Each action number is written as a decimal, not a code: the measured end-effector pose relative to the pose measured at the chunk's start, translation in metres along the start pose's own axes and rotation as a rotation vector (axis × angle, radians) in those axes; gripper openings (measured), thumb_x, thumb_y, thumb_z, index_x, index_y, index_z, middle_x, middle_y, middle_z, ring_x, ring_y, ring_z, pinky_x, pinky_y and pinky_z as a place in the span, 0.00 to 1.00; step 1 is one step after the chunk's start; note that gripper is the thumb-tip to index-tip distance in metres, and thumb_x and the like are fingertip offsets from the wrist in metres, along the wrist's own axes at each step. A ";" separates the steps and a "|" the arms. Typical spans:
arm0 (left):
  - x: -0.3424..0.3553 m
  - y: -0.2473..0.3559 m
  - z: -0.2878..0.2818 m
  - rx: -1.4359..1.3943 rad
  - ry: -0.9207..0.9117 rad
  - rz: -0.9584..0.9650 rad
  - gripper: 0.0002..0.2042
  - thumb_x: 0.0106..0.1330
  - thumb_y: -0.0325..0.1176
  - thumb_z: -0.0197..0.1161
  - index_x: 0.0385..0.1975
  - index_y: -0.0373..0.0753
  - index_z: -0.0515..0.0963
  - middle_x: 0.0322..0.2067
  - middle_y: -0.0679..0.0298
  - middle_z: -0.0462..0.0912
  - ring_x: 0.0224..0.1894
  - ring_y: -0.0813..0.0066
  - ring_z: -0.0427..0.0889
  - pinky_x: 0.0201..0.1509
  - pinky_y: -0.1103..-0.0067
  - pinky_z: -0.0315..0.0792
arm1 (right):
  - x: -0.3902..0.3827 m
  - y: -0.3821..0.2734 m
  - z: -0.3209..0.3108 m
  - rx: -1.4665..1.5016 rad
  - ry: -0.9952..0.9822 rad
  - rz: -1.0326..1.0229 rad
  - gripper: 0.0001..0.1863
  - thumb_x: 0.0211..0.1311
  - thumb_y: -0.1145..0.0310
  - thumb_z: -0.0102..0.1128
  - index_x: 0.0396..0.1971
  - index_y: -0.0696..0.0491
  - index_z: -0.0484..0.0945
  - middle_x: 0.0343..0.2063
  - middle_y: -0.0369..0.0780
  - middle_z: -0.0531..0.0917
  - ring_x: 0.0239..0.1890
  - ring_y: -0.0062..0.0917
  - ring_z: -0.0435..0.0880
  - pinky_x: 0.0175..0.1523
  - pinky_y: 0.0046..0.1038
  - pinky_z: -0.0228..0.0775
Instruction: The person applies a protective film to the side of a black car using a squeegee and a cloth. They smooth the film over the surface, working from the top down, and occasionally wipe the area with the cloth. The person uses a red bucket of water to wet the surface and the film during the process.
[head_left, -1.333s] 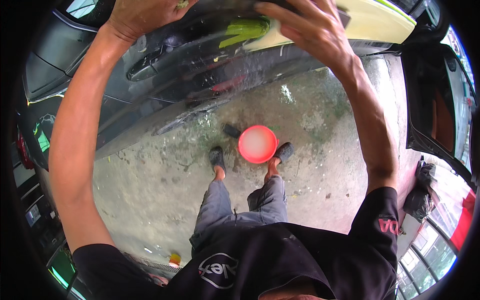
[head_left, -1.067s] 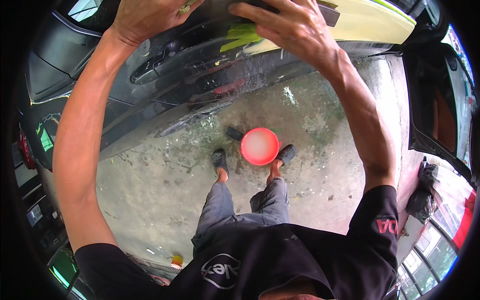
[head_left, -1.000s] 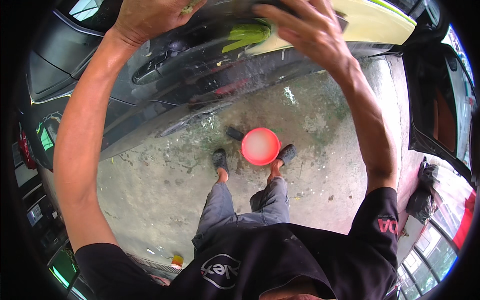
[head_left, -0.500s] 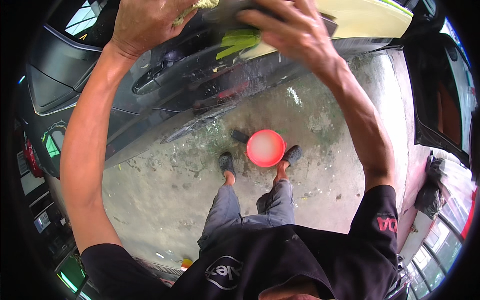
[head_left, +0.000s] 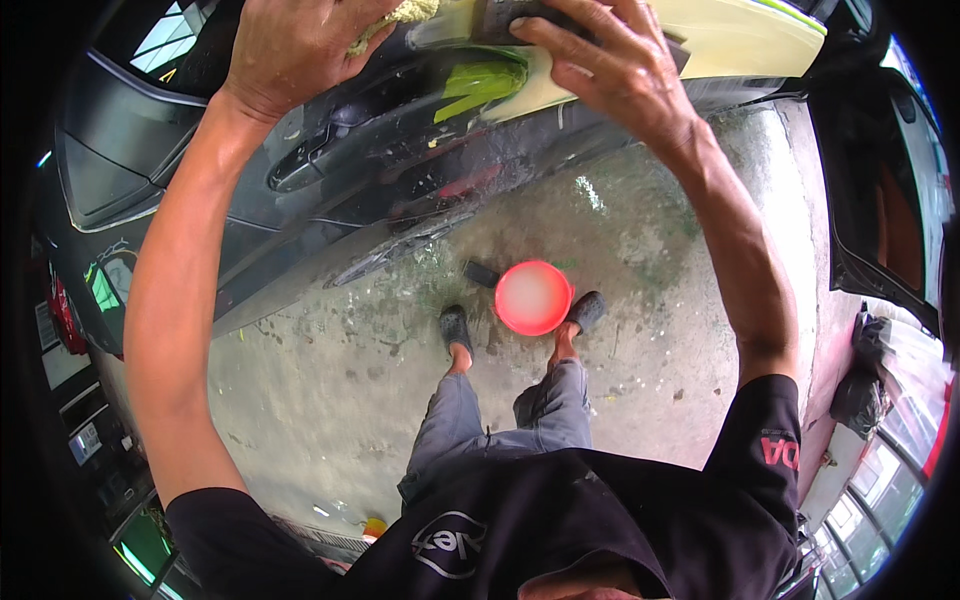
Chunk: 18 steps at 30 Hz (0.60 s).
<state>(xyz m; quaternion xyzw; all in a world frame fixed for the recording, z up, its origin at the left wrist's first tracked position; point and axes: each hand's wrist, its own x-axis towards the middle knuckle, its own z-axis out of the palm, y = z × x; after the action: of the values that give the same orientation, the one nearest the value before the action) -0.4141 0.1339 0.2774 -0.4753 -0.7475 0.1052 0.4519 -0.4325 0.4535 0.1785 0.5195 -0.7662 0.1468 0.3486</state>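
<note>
My left hand point(head_left: 295, 50), at the top left, is closed on a pale yellow sponge point(head_left: 415, 12) against the dark car body point(head_left: 350, 190). At the top right, my right hand point(head_left: 615, 60) grips a dark, flat sanding block point(head_left: 500, 22) and presses it to the panel. Its far edge is cut off by the frame. Around the block, the panel shows a cream-yellow area point(head_left: 735, 40) and a bright green patch point(head_left: 485, 85). Wet streaks run over the dark surface below them.
A red bucket point(head_left: 534, 298) of cloudy liquid stands on the concrete floor between my feet, with a small dark block point(head_left: 481, 273) beside it. At the right are an open car door point(head_left: 885, 190) and plastic-wrapped things point(head_left: 905, 360).
My right hand, blurred before, has slid slightly right with the sanding block, uncovering more of the green patch's surroundings. My left hand and the sponge have hardly moved.
</note>
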 end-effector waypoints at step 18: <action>-0.004 -0.003 -0.010 -0.116 -0.179 -0.059 0.35 0.49 0.30 0.78 0.63 0.57 0.78 0.56 0.62 0.79 0.49 0.60 0.81 0.48 0.67 0.74 | -0.050 -0.006 -0.012 -0.065 0.261 0.498 0.29 0.51 0.76 0.72 0.57 0.49 0.84 0.56 0.41 0.86 0.56 0.38 0.83 0.60 0.40 0.76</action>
<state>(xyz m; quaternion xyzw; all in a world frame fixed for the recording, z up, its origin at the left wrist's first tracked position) -0.4076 0.1268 0.2822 -0.4671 -0.8034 0.0907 0.3579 -0.4114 0.4928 0.1524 0.2805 -0.8231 0.2689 0.4141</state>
